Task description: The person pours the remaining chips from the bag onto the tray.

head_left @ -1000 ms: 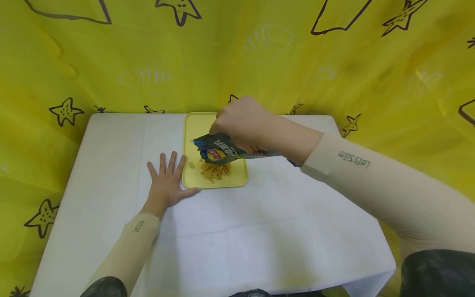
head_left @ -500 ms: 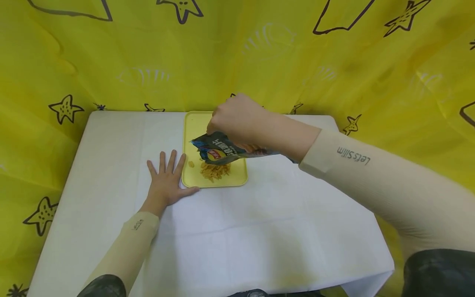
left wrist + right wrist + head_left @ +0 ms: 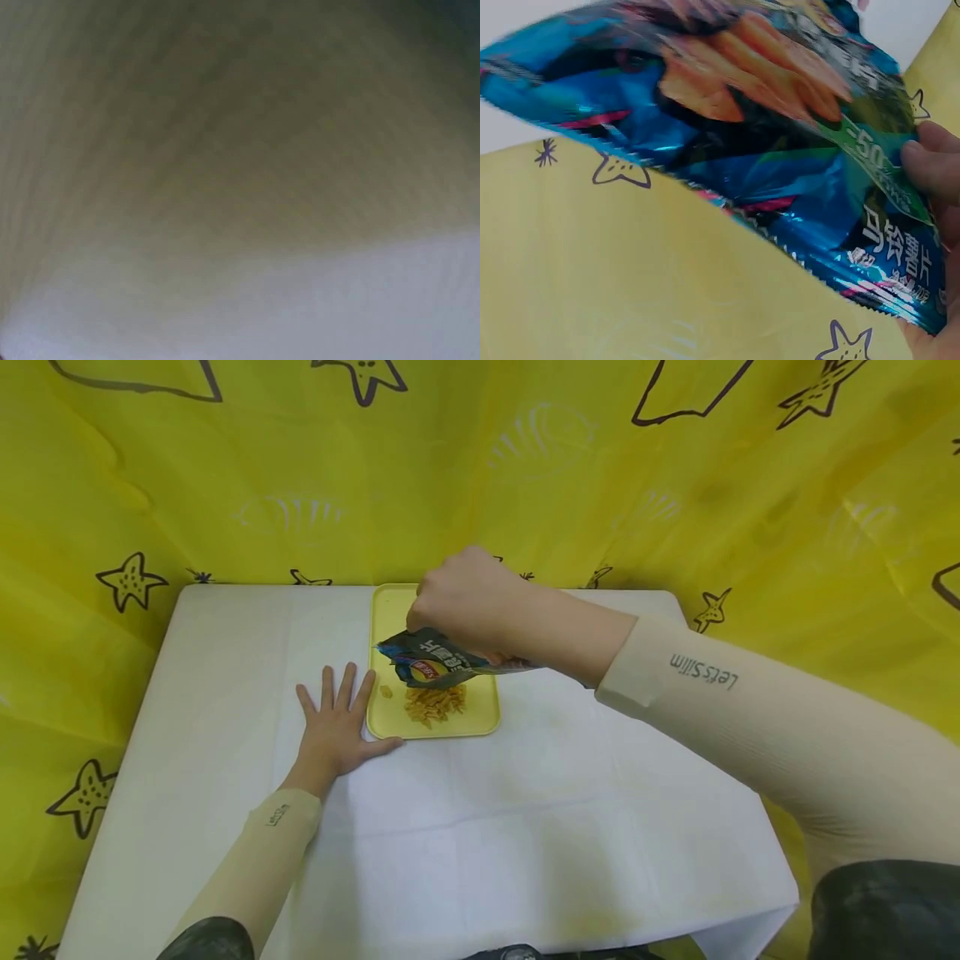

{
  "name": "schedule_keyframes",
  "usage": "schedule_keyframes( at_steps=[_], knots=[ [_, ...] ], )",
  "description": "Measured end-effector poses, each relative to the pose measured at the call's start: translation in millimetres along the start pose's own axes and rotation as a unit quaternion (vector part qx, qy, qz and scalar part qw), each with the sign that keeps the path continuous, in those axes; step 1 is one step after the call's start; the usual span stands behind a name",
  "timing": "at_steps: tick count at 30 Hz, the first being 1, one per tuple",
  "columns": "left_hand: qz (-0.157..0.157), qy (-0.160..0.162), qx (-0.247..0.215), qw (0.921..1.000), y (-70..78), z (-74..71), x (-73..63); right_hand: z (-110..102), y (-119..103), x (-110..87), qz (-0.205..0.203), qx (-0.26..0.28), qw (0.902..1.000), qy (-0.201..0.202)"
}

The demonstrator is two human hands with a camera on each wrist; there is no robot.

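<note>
A dark blue-green potato chip bag [image 3: 442,667] tilts over the yellow tray [image 3: 384,717], its lower left end above a small heap of chips [image 3: 435,705]. My right hand [image 3: 471,597] grips it from above. In the right wrist view, the thumb [image 3: 930,171] presses on the printed side of the bag near its crimped end. My left hand [image 3: 333,732] lies on the table, fingers spread, with the index finger and thumb against or right beside the tray's near left corner. One chip [image 3: 386,691] lies apart from the heap. The left wrist view is a blur of sleeve and cloth.
A white cloth covers the table [image 3: 480,843], and the tray reaches almost to its back edge. Behind and beside it hangs a yellow curtain [image 3: 420,485] with stars drawn on it.
My right hand has shifted a little to the left with the bag still in its grip. The left hand stays where it was, and the heap looks about the same.
</note>
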State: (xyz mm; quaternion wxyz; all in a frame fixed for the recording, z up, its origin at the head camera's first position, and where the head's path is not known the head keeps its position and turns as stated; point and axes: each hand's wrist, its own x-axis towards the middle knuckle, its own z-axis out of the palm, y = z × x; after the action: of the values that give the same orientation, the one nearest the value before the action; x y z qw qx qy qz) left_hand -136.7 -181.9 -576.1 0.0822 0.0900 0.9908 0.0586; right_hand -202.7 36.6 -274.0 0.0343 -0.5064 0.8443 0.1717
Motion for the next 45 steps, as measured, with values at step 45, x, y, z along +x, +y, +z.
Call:
schedule_keyframes(
  at_steps=[45],
  knots=[
    [-0.003,0.005,-0.005,1.0000,-0.1,1.3,1.1,-5.0,2.1,5.2,0.015,-0.017,0.9995,-0.023]
  ],
)
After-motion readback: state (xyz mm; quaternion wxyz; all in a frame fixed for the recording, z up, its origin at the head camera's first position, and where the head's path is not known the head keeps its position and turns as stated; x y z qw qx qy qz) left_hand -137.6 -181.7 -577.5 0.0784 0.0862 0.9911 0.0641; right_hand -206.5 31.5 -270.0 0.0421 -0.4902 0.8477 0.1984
